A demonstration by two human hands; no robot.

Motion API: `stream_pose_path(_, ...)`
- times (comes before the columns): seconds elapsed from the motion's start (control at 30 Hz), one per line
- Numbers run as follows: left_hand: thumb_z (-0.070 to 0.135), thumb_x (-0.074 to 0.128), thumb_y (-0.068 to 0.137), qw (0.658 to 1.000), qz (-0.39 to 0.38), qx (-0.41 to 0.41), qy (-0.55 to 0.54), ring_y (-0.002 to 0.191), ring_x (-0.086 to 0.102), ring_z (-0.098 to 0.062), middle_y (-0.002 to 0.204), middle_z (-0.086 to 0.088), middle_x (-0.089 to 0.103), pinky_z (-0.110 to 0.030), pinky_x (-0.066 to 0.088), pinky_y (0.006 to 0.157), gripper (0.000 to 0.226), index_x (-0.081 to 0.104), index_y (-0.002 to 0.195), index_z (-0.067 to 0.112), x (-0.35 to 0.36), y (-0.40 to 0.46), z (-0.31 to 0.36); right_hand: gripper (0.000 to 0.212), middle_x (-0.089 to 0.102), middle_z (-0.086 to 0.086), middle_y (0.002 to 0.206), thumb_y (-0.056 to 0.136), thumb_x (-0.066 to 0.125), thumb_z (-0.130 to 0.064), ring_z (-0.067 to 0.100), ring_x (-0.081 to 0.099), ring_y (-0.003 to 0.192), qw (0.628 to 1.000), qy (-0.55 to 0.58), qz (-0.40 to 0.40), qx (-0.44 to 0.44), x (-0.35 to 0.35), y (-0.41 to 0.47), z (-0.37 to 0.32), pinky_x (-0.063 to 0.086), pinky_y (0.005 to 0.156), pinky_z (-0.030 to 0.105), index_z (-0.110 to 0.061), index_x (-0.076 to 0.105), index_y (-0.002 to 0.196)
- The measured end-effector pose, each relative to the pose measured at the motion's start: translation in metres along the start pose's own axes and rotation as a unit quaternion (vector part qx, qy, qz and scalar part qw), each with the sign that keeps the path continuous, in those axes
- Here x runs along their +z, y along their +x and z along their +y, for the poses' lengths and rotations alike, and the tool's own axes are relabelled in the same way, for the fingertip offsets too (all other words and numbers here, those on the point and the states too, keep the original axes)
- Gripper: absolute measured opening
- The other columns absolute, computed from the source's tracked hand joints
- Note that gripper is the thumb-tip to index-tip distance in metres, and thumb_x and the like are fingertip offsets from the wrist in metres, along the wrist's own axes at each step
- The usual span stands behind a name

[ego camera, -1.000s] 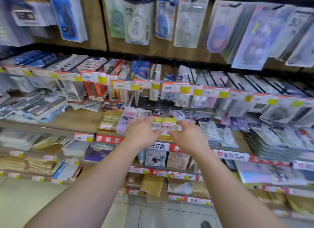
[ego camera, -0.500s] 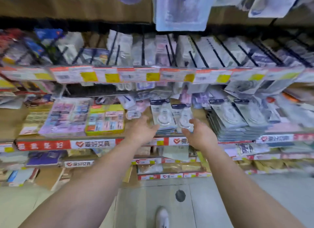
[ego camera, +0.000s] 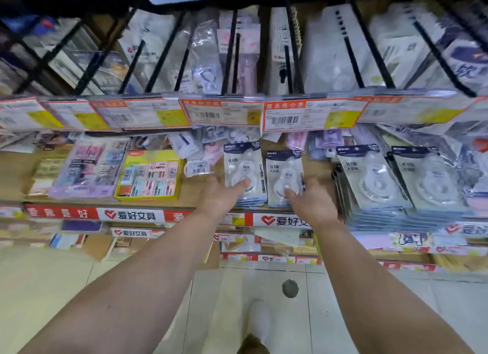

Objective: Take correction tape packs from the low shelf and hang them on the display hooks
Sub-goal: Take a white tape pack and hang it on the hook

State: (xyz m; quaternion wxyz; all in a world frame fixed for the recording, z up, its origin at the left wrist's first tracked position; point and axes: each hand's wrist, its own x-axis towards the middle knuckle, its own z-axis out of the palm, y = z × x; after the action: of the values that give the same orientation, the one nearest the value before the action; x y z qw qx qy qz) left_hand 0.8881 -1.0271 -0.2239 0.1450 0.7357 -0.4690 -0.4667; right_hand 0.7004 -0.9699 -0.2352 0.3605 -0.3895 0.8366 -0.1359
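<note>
On the low shelf, both hands' fingers touch stacked correction tape packs.

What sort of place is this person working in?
Most likely a stationery shop aisle. Black metal display hooks carry hanging packets, white-and-yellow price labels with barcodes line the rail, and stacks of clear-fronted correction tape packs lie on the wooden shelf.
</note>
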Motion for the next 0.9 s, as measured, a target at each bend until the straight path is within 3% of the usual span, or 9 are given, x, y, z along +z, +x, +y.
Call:
stream_pose_path(0.03,0.078,0.074,0.044,1.000,0.004,0.000,-0.014,0.119,0.060,-0.024,0.131,-0.001,0.062,-0.044,0.049,0.103,0.114,0.052,0.136,0.014,0.002,0.004,-0.004,0.058,0.056,0.013,0.129,0.094,0.056,-0.047,0.034,0.055,0.119,1.000,0.005,-0.006,0.000,0.001,0.001,0.001,0.044,0.087,0.040,-0.011,0.039,0.138)
stream_pose_path(0.13,0.053,0.084,0.069,0.999,-0.016,-0.001,-0.043,0.105,0.066,-0.021,0.117,-0.003,0.069,-0.034,0.051,0.094,0.072,0.062,0.124,0.012,0.003,0.000,0.000,0.059,0.058,0.013,0.123,0.093,0.062,-0.042,0.033,0.057,0.113,0.999,0.037,-0.013,0.006,-0.001,0.005,0.002,0.043,0.081,0.036,-0.007,0.039,0.134)
stream_pose_path(0.33,0.046,0.074,0.085,0.999,-0.033,-0.022,-0.038,0.098,0.059,-0.023,0.107,-0.004,0.065,-0.031,0.043,0.084,0.057,0.060,0.125,0.008,-0.004,-0.001,-0.003,0.041,0.057,0.007,0.100,0.089,0.070,-0.036,0.023,0.053,0.087,0.996,0.083,-0.019,0.028,-0.008,0.003,-0.002,0.042,0.071,0.031,-0.008,0.050,0.112)
stream_pose_path(0.47,0.037,0.071,0.090,0.998,-0.047,-0.017,-0.050,0.093,0.055,-0.021,0.106,-0.002,0.060,-0.029,0.042,0.081,0.038,0.058,0.119,0.015,-0.012,-0.009,-0.005,0.056,0.057,0.013,0.128,0.092,0.066,-0.033,0.031,0.057,0.113,0.992,0.117,-0.011,0.038,-0.008,-0.008,-0.003,0.043,0.083,0.033,-0.004,0.042,0.134)
stream_pose_path(0.53,0.033,0.073,0.090,0.997,-0.045,-0.014,-0.067,0.095,0.056,-0.022,0.112,-0.004,0.063,-0.030,0.044,0.080,0.042,0.058,0.123,0.012,-0.018,-0.011,-0.008,0.059,0.056,0.015,0.134,0.094,0.065,-0.032,0.033,0.055,0.121,0.990,0.132,0.009,0.043,-0.009,-0.017,-0.002,0.043,0.088,0.033,-0.003,0.040,0.139)
stream_pose_path(0.63,0.029,0.074,0.089,0.993,-0.060,-0.013,-0.101,0.104,0.061,-0.026,0.122,-0.005,0.066,-0.034,0.050,0.086,0.040,0.060,0.122,0.011,-0.026,-0.016,-0.013,0.060,0.058,0.014,0.132,0.093,0.065,-0.034,0.034,0.059,0.117,0.987,0.149,0.048,0.036,-0.012,-0.037,-0.004,0.047,0.095,0.035,-0.008,0.039,0.140)
stream_pose_path(0.7,0.031,0.074,0.089,0.988,-0.087,-0.016,-0.125,0.106,0.064,-0.028,0.119,-0.006,0.068,-0.039,0.052,0.089,0.030,0.063,0.113,0.016,-0.034,-0.023,-0.016,0.062,0.059,0.013,0.131,0.092,0.065,-0.036,0.034,0.063,0.112,0.983,0.169,0.063,0.025,-0.013,-0.052,-0.010,0.050,0.098,0.044,-0.010,0.037,0.140)
stream_pose_path(0.77,0.029,0.074,0.088,0.982,-0.111,-0.002,-0.155,0.104,0.067,-0.033,0.115,-0.007,0.070,-0.047,0.055,0.092,0.017,0.063,0.098,0.021,-0.045,-0.032,-0.019,0.060,0.059,0.012,0.130,0.092,0.065,-0.034,0.032,0.062,0.112,0.981,0.182,0.069,-0.001,-0.013,-0.069,-0.021,0.050,0.096,0.040,-0.009,0.038,0.139)
stream_pose_path(0.9,0.019,0.073,0.090,0.966,-0.132,0.035,-0.220,0.082,0.067,-0.020,0.095,-0.001,0.072,-0.034,0.051,0.068,0.013,0.060,0.090,0.022,-0.085,-0.053,-0.028,0.061,0.058,0.009,0.134,0.093,0.065,-0.038,0.028,0.063,0.110,0.976,0.206,0.053,-0.048,0.004,-0.109,-0.052,0.053,0.088,0.040,-0.014,0.038,0.142)
